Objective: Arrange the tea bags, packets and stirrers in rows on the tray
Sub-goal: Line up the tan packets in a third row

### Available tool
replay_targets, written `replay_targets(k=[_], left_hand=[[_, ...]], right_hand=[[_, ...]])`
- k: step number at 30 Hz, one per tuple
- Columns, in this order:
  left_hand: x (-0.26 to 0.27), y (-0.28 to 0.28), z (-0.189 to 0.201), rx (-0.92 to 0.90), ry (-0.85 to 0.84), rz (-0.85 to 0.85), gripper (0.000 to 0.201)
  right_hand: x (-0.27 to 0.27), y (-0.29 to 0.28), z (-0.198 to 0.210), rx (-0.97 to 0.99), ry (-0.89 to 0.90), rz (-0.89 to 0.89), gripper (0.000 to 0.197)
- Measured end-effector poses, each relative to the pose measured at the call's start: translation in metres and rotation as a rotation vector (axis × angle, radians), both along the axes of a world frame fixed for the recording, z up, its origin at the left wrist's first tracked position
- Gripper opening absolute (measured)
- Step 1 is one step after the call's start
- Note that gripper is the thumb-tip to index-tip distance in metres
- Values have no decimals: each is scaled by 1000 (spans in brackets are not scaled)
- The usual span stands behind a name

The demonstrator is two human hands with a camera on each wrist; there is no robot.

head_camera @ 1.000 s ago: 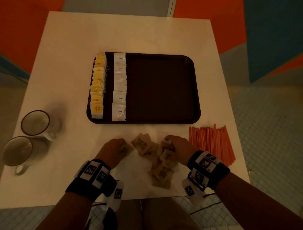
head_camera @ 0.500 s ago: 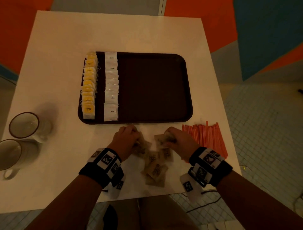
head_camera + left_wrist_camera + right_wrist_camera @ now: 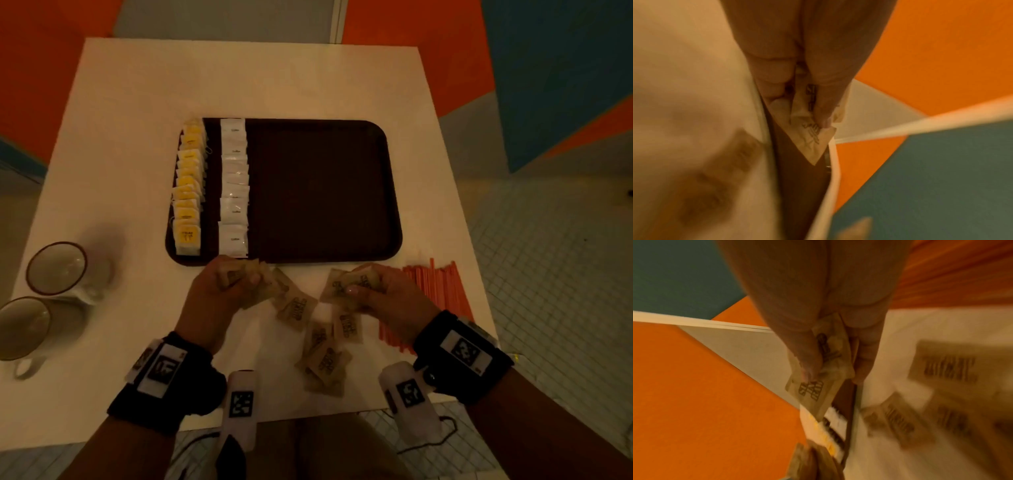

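Now gathering brown sugar packets (image 3: 297, 306) off the table (image 3: 144, 281), just short of the tray (image 3: 394, 205): left hand (image 3: 219, 294) pinching a few, right hand (image 3: 387, 301) clamped on another small stack. Better squaring each stack between thumb and fingertips, printed faces up, before laying a third row beside the white coffee packets (image 3: 234, 192), keeping the orange stirrers (image 3: 442, 294), outside the right grip, undisturbed.
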State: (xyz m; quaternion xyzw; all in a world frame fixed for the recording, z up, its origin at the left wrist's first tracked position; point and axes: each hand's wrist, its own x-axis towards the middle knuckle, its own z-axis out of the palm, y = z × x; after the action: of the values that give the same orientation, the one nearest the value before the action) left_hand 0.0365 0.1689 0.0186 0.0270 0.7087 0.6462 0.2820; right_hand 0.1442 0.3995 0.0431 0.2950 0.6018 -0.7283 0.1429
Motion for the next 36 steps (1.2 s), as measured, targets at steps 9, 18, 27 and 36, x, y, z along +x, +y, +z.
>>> replay_targets(k=[9, 18, 27, 36], left_hand=[[-16, 31, 42, 309, -263, 31, 25], [-43, 15, 48, 339, -357, -59, 33], [-51, 15, 54, 368, -391, -159, 24], [-70, 4, 55, 315, -397, -158, 31]], right_hand=[[-47, -67, 28, -50, 274, -86, 25], [-76, -86, 28, 70, 310, -340, 13], [-77, -70, 31, 10, 293, -371, 12], [-71, -33, 33, -224, 347, -423, 46]])
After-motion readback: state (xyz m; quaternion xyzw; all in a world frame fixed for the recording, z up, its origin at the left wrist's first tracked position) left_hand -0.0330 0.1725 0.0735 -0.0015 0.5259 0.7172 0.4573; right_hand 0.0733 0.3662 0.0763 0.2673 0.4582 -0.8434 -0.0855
